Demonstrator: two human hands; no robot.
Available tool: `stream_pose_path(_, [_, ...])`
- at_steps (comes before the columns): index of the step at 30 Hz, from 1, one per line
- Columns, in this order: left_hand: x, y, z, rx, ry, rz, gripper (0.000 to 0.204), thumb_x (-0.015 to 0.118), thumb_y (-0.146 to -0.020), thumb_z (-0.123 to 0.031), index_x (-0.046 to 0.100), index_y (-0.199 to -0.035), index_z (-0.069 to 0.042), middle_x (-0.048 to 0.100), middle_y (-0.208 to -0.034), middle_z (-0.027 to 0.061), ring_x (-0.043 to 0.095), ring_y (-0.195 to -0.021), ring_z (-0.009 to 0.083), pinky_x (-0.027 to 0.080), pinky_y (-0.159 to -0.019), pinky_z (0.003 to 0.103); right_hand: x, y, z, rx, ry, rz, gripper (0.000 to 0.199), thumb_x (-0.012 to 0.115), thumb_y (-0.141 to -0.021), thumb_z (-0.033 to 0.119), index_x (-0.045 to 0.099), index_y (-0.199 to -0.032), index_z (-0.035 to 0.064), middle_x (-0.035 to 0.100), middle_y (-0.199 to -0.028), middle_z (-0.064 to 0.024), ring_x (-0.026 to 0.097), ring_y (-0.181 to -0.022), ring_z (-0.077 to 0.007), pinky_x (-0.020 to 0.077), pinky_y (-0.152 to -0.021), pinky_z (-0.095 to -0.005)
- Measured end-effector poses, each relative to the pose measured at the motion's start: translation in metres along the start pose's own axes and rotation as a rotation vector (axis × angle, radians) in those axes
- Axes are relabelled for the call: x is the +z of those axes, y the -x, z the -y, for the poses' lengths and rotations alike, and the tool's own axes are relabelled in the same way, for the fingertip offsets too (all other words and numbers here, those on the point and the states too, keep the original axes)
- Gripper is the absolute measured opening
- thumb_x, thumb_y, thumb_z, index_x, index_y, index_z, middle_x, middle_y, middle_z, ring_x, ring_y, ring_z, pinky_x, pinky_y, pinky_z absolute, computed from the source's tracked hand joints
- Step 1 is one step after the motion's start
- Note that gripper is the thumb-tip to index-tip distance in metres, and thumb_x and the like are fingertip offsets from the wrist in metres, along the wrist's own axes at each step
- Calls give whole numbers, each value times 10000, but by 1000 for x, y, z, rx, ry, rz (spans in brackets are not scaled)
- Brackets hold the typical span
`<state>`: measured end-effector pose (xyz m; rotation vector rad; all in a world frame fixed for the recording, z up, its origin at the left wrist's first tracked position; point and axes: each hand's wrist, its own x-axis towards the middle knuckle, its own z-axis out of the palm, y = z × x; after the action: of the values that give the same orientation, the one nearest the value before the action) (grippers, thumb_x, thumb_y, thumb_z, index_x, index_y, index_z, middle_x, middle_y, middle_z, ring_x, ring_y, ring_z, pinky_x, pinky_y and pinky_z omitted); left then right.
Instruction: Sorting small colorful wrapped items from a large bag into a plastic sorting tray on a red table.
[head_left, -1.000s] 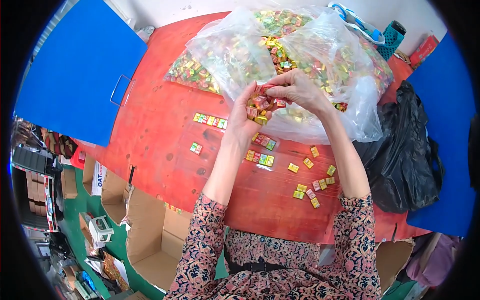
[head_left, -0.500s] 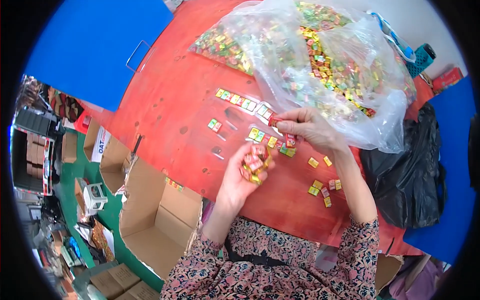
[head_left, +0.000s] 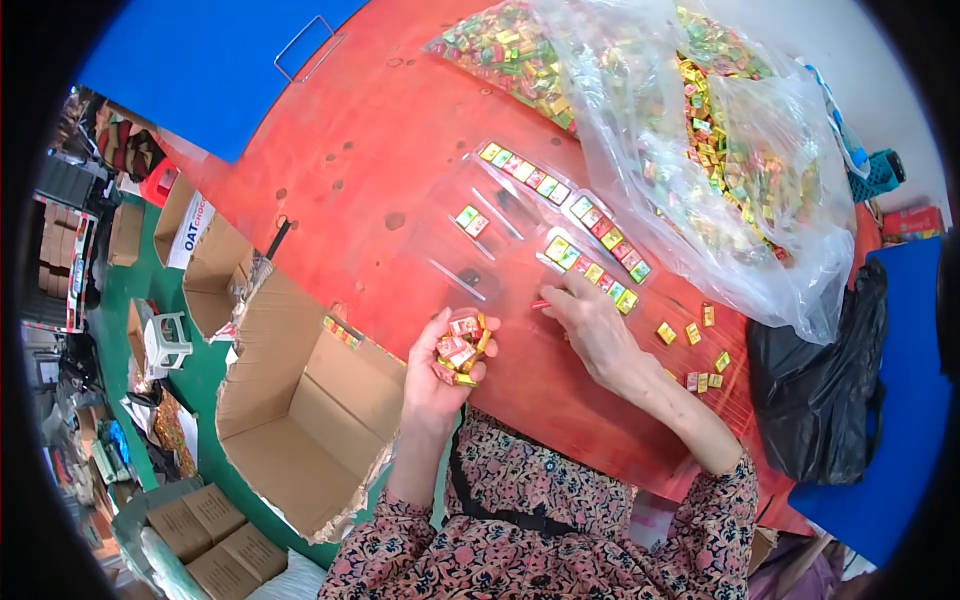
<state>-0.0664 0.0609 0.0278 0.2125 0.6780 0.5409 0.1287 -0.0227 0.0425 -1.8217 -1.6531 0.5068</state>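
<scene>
Head camera: a heap of small wrapped pieces (head_left: 457, 352) is held in the left hand (head_left: 428, 388), which is cupped palm up and curled around them, over the near edge of the red desk (head_left: 340, 215). A tiny red piece (head_left: 541, 304) is pinched by the right hand (head_left: 600, 335), which is held over the middle of the desk, just beside a row of bright pieces (head_left: 592, 273). Two more rows are set nearer the far edge: a top row (head_left: 524, 172) and a side row (head_left: 610, 239). A short pair (head_left: 472, 220) is laid nearer the left edge. Loose pieces (head_left: 693, 333) are scattered toward the right edge. A big clear bag (head_left: 815, 285), filled with lots more pieces, is laid by the far right corner. A black bag (head_left: 825, 380) is set at the right edge. A brown box (head_left: 300, 440) with its top open is placed beside the near edge, toward the left.
</scene>
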Motion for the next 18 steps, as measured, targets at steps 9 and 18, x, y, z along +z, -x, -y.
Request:
stream_pose_path(9, [2, -4, -4, -4, 28, 54, 333, 426, -932, -310, 554, -1021, -15, 630, -968, 173, 612, -716, 231, 460, -440, 264, -6, -59, 0, 72, -238, -212, 138, 623, -779, 43, 570, -885, -28, 587, -778, -146, 570, -683, -250, 436, -619, -333])
stream_pose_path(18, [-5, 0, -5, -3, 61, 76, 333, 412, -940, -303, 558, -1019, -15, 630, -968, 172, 610, -714, 233, 446, -436, 260, 20, -99, -6, -4, -42, -156, 99, 618, -764, 24, 559, -821, -32, 614, -749, -156, 610, -703, -272, 450, -620, -361])
